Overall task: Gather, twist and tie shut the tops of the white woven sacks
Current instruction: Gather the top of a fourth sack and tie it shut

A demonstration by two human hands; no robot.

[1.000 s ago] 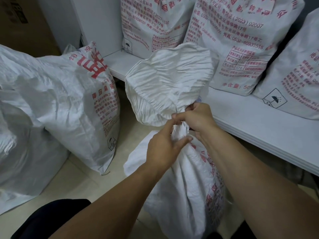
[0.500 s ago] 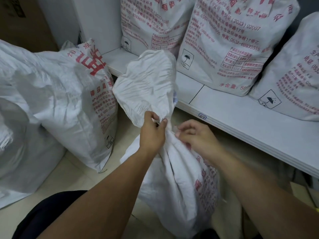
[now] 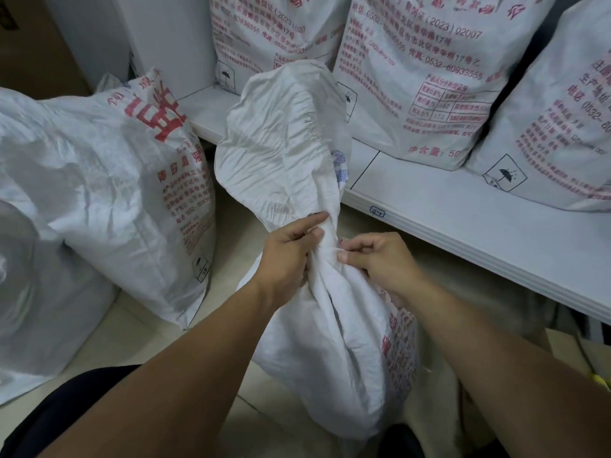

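Floor: pale tiles [image 3: 109,338], seen from above between two bare forearms.
Sack: white woven sack [image 3: 347,352] stands upright on the floor, red print down its right side.
Left hand: left hand [image 3: 287,256] wraps curled fingers round the sack's gathered neck [image 3: 327,249].
Right hand: right hand [image 3: 380,259] pinches the neck's right side with thumb and curled fingers.
Top: loose top [image 3: 281,143] flares above the hands.
Left: leaning sack [image 3: 125,180] on the floor.
Beyond: white shelf [image 3: 463,226] carrying printed sacks [image 3: 420,77].
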